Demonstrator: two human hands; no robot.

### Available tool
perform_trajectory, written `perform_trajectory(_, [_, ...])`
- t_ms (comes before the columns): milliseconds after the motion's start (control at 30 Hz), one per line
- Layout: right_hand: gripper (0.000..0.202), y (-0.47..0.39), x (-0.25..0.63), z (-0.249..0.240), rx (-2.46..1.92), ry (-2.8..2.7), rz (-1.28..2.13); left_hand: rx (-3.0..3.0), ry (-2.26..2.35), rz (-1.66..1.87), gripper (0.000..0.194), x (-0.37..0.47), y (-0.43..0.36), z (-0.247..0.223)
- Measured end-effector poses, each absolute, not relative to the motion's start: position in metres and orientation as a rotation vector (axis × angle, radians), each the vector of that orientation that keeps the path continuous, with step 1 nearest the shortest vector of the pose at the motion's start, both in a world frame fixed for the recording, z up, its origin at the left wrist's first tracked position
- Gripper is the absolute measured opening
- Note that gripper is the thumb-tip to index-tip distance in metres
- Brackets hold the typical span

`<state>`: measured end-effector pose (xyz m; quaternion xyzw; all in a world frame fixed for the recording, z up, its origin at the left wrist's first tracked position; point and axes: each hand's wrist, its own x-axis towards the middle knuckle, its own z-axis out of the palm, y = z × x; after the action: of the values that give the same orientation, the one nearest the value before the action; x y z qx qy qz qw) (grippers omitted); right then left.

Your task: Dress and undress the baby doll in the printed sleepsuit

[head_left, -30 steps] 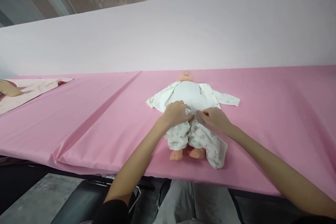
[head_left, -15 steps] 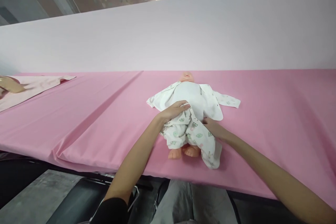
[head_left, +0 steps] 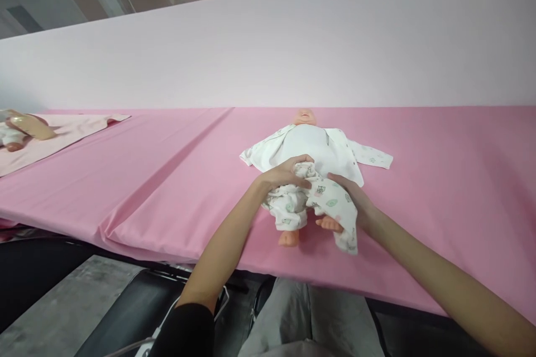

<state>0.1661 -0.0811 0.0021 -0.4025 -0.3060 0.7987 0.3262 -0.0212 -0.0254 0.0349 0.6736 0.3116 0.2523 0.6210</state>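
A baby doll lies on its back in the head view, feet toward me, in an open white printed jacket over a plain white shirt. White baby trousers with a green leaf print are bunched around its legs. My left hand is closed on the gathered trouser cloth near the waist, thumb and fingers on either side. At the other side, my right hand grips the trousers, its fingertips partly hidden by the cloth. One bare foot points at me; the other shows beside the loose trouser leg.
A pink cloth covers the table, with a raised fold left of the doll. At the far left another doll lies partly in view on a pale pink cloth. A white partition stands behind. Black chairs are below the front edge.
My right hand has moved up along the trousers. The doll's leg on that side is now raised, and the loose trouser leg has shifted. The view has turned slightly left.
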Motion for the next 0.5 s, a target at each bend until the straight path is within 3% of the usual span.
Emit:
perform_trajectory(233, [0.048,-0.078,0.168,-0.009,-0.943,-0.788,2.214,1.546,0.675,0.529,0.05,-0.026,-0.018,0.029])
perform_trajectory(400, [0.033,-0.081,0.177,-0.016,-0.873,-0.726,2.329,1.464,0.688,0.572,0.079,-0.031,-0.006,0.017])
perform_trajectory(500, [0.029,-0.081,0.183,-0.012,-0.97,-0.716,2.353,1.373,0.755,0.577,0.085,-0.032,-0.001,0.012])
